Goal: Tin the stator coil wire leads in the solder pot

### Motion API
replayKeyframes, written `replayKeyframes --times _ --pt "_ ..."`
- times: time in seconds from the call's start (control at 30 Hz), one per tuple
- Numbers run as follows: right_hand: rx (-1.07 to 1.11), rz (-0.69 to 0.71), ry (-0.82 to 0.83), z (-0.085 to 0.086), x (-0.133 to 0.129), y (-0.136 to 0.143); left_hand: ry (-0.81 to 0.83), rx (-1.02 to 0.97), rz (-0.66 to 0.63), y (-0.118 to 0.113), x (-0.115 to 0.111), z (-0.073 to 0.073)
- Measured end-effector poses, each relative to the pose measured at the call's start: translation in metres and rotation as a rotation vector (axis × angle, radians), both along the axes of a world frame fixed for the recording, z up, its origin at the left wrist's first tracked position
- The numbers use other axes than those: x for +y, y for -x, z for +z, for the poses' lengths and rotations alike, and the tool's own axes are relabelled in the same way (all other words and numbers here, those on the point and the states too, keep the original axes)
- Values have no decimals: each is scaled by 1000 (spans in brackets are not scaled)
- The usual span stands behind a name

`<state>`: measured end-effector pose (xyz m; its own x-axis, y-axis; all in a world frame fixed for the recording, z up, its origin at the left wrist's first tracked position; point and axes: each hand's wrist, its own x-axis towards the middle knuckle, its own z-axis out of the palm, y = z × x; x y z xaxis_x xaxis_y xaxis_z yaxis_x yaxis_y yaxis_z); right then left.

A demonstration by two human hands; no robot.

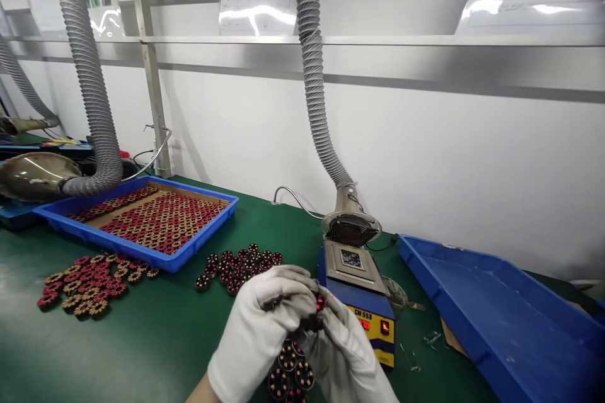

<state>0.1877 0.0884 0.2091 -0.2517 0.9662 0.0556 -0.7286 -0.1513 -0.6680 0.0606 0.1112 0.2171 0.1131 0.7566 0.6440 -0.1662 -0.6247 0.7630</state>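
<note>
My left hand [267, 321], in a white glove, is closed with its fingertips around a small round part, dark with red edges [320, 303]. My right hand [347, 343], gloved too, pinches the same part from the other side. Fingers cover most of it, so its exact kind is hidden. Something dark also shows under the curled left fingers, too covered to name. Below the hands lies a group of black round parts with gold and red marks [287, 357]. A similar group of black round parts [243, 266] sits just beyond my left hand.
A blue and yellow solder pot [359, 302] with a lit display stands behind my right hand, under a fume duct [314, 69]. At left are a blue tray [177, 261] of red and tan round parts and a loose pile [89, 283]. Another blue tray [501, 321] lies right.
</note>
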Motion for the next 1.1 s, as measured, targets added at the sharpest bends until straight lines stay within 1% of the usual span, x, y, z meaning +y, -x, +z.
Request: replayKeyframes --times 0.03,0.1,0.13,0.17,0.23,0.3,0.37,0.4,0.47,0.53,0.57,0.63,0.67,0.7,0.77,0.8,0.87,0.9,0.93,1.0,1.07,1.1 --pt "18 40 14 -1 0 -1 32 -46 13 2 0 -1" --pt "38 103 37 -4 1 -4 93 -93 93 7 -1 -2" --pt "41 117 40 -6 2 -5 95 -67 136 9 -2 -1" --pt "45 126 37 -8 3 -6 70 0 162 11 -3 1" --pt "47 118 19 -11 5 -7 -38 191 165 11 -6 5" --pt "23 69 -3 -14 7 -6 -177 329 127 8 -7 8" --pt "-10 38 -3 -15 6 -6 -283 323 93 5 -5 9" --pt "-18 36 2 -14 6 -6 -301 288 77 4 -4 8" --pt "-11 72 15 -13 3 -6 -265 198 39 5 0 4" --pt "0 140 22 -11 0 -6 -145 66 19 9 2 1" --pt "4 160 26 -11 -1 -7 -85 -9 33 11 3 0" --pt "7 123 41 -11 -1 -8 6 -118 82 15 2 0" --pt "8 90 52 -11 -1 -8 38 -113 90 16 1 0" --pt "10 64 60 -11 -1 -8 62 -62 73 15 0 1" --pt "10 49 52 -9 0 -6 94 65 -32 11 -1 2" --pt "1 57 37 -7 0 -4 117 92 -92 7 -2 2" --pt "-32 41 -3 -3 -1 -1 136 8 -157 1 -2 0" --pt "-53 21 -16 -1 -1 0 143 -58 -158 0 -1 -1" --pt "-72 7 -19 1 -1 1 148 -110 -133 0 -1 -2" --pt "-74 -19 -8 0 -1 -1 142 -178 -30 6 0 -2" --pt "-44 -23 29 -4 0 -5 156 -155 45 13 -1 2" --pt "-25 -15 54 -6 0 -7 172 -97 54 16 -1 5"
